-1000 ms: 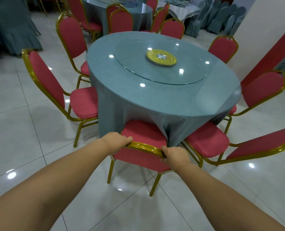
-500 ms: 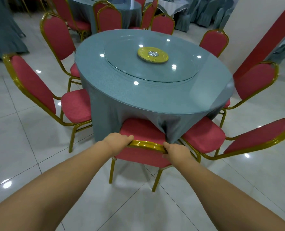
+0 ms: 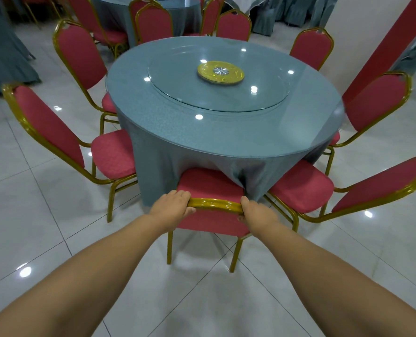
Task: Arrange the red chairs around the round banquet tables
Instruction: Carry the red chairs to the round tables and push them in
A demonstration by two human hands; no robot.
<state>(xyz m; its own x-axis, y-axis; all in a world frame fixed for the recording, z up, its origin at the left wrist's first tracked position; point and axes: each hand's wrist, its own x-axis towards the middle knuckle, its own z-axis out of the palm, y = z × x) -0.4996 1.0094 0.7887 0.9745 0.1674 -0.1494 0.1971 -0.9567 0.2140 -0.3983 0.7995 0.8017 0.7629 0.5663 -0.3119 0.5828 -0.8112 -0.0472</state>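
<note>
Hands grip the gold top rail of a red padded chair with a gold metal frame [image 3: 212, 188], left hand [image 3: 171, 206] and right hand [image 3: 258, 212] curled round it, its seat already tucked against the grey-blue cloth of the round glass-topped counter [image 3: 226, 132]. This seems the final nudge of placing it; next probably comes letting go and checking spacing with the neighbouring red chair [image 3: 302, 186] on the right.

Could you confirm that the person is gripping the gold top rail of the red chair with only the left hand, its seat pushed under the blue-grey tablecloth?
Not quite: both hands grip it. The head view shows the left hand and the right hand on the gold top rail of the red chair, its seat pushed under the blue-grey tablecloth.
</note>
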